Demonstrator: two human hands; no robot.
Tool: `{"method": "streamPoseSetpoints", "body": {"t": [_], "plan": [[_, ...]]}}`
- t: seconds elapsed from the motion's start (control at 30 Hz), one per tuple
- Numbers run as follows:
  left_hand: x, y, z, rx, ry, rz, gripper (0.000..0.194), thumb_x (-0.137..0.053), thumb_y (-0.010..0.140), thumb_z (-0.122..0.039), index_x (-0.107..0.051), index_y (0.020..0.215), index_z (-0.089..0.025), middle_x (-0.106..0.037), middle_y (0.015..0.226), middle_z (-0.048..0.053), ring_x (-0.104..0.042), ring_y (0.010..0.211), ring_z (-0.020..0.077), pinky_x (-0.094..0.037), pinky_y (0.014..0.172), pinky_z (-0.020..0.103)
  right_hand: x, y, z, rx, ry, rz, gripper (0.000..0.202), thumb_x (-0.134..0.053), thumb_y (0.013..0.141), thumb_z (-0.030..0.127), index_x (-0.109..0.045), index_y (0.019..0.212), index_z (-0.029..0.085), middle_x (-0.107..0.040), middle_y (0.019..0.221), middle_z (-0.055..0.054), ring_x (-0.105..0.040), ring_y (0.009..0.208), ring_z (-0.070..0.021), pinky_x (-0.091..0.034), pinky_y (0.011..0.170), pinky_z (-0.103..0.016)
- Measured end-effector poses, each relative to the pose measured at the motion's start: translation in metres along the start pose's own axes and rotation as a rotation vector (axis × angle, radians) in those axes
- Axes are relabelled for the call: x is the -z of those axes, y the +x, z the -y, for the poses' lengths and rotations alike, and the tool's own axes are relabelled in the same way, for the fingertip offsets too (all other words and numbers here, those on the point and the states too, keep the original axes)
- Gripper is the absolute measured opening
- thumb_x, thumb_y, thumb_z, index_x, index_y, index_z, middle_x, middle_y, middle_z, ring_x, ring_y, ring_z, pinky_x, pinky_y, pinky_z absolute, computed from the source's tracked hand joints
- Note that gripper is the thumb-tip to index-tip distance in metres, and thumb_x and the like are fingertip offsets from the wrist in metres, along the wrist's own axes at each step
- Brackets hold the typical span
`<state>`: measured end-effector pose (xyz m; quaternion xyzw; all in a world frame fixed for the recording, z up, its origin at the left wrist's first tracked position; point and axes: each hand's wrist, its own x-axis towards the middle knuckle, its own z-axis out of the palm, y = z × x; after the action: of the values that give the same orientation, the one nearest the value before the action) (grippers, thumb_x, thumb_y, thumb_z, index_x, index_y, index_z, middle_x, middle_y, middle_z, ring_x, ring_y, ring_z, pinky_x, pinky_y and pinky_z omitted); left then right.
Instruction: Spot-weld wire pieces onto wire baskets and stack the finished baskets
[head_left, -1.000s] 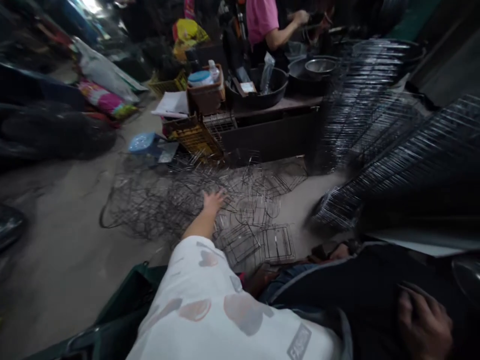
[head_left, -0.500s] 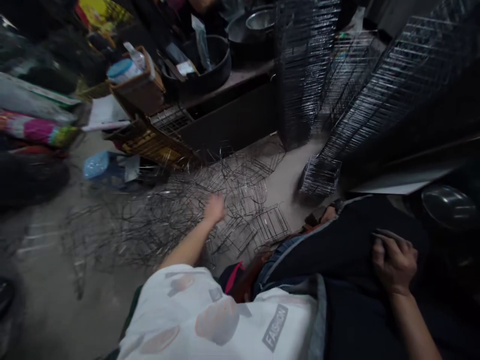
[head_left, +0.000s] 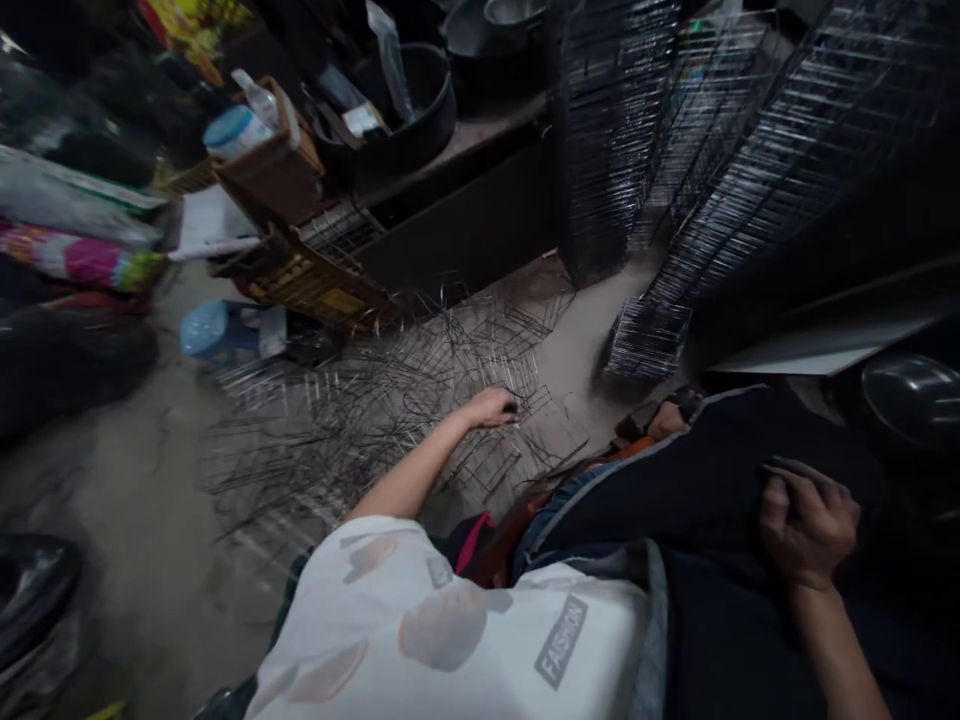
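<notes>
Wire frames [head_left: 360,410] lie tangled on the floor [head_left: 142,540]; the left hand [head_left: 490,407] curls over them, grip unclear. The right hand [head_left: 811,522], loosely fisted, rests right of them.

Loose wire frames [head_left: 375,405] strewn across floor [head_left: 142,540]

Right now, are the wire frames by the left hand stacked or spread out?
Spread out: the wire frames lie scattered across the floor, overlapping at different angles.
</notes>
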<state>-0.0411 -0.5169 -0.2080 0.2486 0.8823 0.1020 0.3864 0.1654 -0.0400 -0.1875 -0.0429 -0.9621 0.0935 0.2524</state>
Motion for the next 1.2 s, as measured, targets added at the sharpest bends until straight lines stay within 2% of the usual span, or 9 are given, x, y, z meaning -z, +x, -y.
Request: {"method": "streamPoseSetpoints", "body": {"t": [0.13, 0.27, 0.47, 0.53, 0.6, 0.7, 0.87, 1.03, 1.2], "plan": [[0.090, -0.050, 0.009, 0.030, -0.097, -0.280, 0.043, -0.065, 0.092, -0.056, -0.074, 0.101, -0.016, -0.077, 0.095, 0.002, -0.070, 0.090, 0.0189, -0.051, 0.079, 0.027, -0.001, 0.005, 0.001, 0.073, 0.034, -0.027, 0.031, -0.051, 0.099, 0.035, -0.075, 0.100, 0.015, -0.073, 0.104, -0.013, -0.066, 0.093, -0.0291, -0.046, 0.084, -0.040], [0.152, -0.141, 0.021, 0.183, -0.138, -0.658, 0.054, -0.062, 0.089, -0.066, -0.074, 0.096, -0.014, -0.073, 0.085, 0.000, -0.064, 0.082, 0.0156, -0.049, 0.077, 0.028, -0.007, 0.005, -0.007, 0.123, 0.017, -0.076, 0.032, -0.052, 0.097, 0.036, -0.076, 0.102, 0.015, -0.072, 0.101, -0.015, -0.065, 0.088, -0.0317, -0.044, 0.075, -0.042], [0.177, -0.271, 0.049, 0.621, -0.021, -1.149, 0.060, -0.049, 0.094, -0.067, -0.072, 0.108, -0.014, -0.070, 0.098, 0.005, -0.064, 0.096, 0.0243, -0.049, 0.094, 0.044, -0.020, 0.001, -0.022, 0.118, 0.030, -0.130, 0.034, -0.054, 0.094, 0.042, -0.077, 0.100, 0.019, -0.070, 0.093, -0.017, -0.063, 0.080, -0.0343, -0.041, 0.067, -0.046], [0.176, -0.287, 0.057, 0.818, 0.022, -1.231, 0.054, -0.046, 0.096, -0.063, -0.070, 0.115, -0.018, -0.070, 0.110, 0.009, -0.063, 0.107, 0.0312, -0.047, 0.100, 0.049, -0.023, 0.000, -0.024, 0.127, 0.052, -0.118, 0.031, -0.055, 0.093, 0.040, -0.077, 0.101, 0.019, -0.070, 0.093, -0.017, -0.063, 0.080, -0.0350, -0.041, 0.067, -0.046], [0.171, -0.282, 0.063, 1.023, 0.080, -1.179, 0.053, -0.050, 0.096, -0.058, -0.065, 0.128, -0.018, -0.066, 0.127, 0.012, -0.057, 0.122, 0.0369, -0.045, 0.106, 0.054, -0.024, -0.001, -0.024, 0.134, 0.054, -0.130, 0.031, -0.056, 0.092, 0.040, -0.077, 0.100, 0.018, -0.069, 0.089, -0.018, -0.062, 0.079, -0.0347, -0.040, 0.066, -0.045], [0.159, -0.238, 0.068, 1.094, 0.118, -0.991, 0.064, -0.054, 0.097, -0.052, -0.049, 0.146, -0.011, -0.055, 0.145, 0.016, -0.049, 0.133, 0.0388, -0.046, 0.108, 0.058, -0.023, -0.002, -0.019, 0.135, 0.051, -0.133, 0.033, -0.055, 0.094, 0.040, -0.076, 0.100, 0.016, -0.069, 0.091, -0.016, -0.061, 0.080, -0.0320, -0.039, 0.068, -0.042], [0.129, -0.083, 0.044, 0.710, 0.076, -0.704, 0.049, -0.063, 0.097, -0.044, -0.058, 0.136, -0.015, -0.063, 0.134, 0.015, -0.061, 0.123, 0.0318, -0.053, 0.103, 0.052, -0.009, 0.004, 0.004, 0.137, 0.109, -0.096, 0.023, -0.054, 0.098, 0.030, -0.072, 0.103, 0.018, -0.071, 0.104, -0.011, -0.064, 0.093, -0.0276, -0.043, 0.081, -0.039], [0.085, 0.100, -0.052, 0.259, 0.142, -0.433, 0.043, -0.067, 0.097, -0.039, -0.059, 0.134, -0.018, -0.061, 0.138, 0.012, -0.063, 0.121, 0.0287, -0.056, 0.100, 0.051, -0.003, 0.017, 0.021, 0.117, 0.137, -0.067, 0.016, -0.055, 0.099, 0.020, -0.069, 0.106, 0.019, -0.072, 0.110, -0.010, -0.065, 0.099, -0.0254, -0.043, 0.083, -0.037], [0.038, 0.238, -0.153, -0.046, 0.240, -0.253, 0.041, -0.065, 0.098, -0.037, -0.059, 0.134, -0.018, -0.061, 0.137, 0.012, -0.064, 0.118, 0.0273, -0.058, 0.098, 0.050, -0.001, 0.021, 0.025, 0.044, 0.187, -0.057, 0.017, -0.057, 0.099, 0.016, -0.067, 0.113, 0.020, -0.072, 0.114, -0.009, -0.067, 0.101, -0.0256, -0.045, 0.086, -0.039]]}}
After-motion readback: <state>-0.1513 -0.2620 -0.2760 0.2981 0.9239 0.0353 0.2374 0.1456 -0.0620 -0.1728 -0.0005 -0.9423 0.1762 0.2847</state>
